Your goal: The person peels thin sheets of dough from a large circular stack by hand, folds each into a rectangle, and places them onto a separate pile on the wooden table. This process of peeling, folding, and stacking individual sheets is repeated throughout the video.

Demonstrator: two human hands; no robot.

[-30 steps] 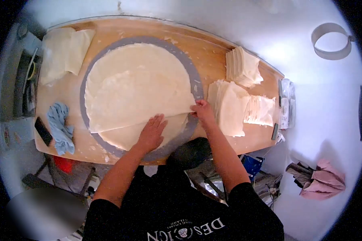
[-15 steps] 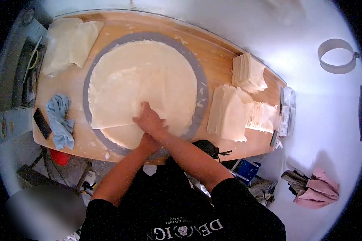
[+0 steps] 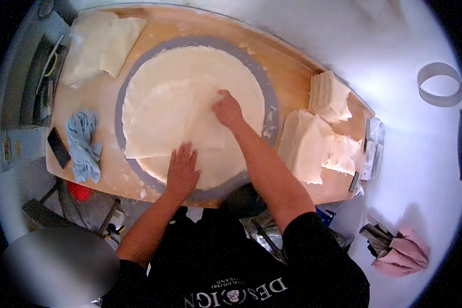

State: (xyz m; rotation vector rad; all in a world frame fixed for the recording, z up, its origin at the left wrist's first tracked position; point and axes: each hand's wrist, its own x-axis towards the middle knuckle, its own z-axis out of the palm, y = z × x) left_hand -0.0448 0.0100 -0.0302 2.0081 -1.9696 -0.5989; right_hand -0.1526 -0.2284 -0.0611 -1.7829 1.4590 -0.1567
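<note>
A large round pale sheet lies on a round grey mat on the wooden table. Over its left part rests a smaller pale sheet with a straight lower edge. My left hand lies flat near that lower edge, fingers spread and pointing up. Higher and to the right, my right hand is closed at the sheet's surface, by the right side of the smaller sheet. What its fingers hold, if anything, cannot be made out.
Stacks of pale sheets stand at the table's right. Folded pale sheets lie at the back left. A blue cloth and a dark phone are on the left. A metal ring hangs on the right wall.
My hands were together near the sheet's lower middle and have moved apart. The right one went up and right, the left one down and flat. The view has shifted slightly.
</note>
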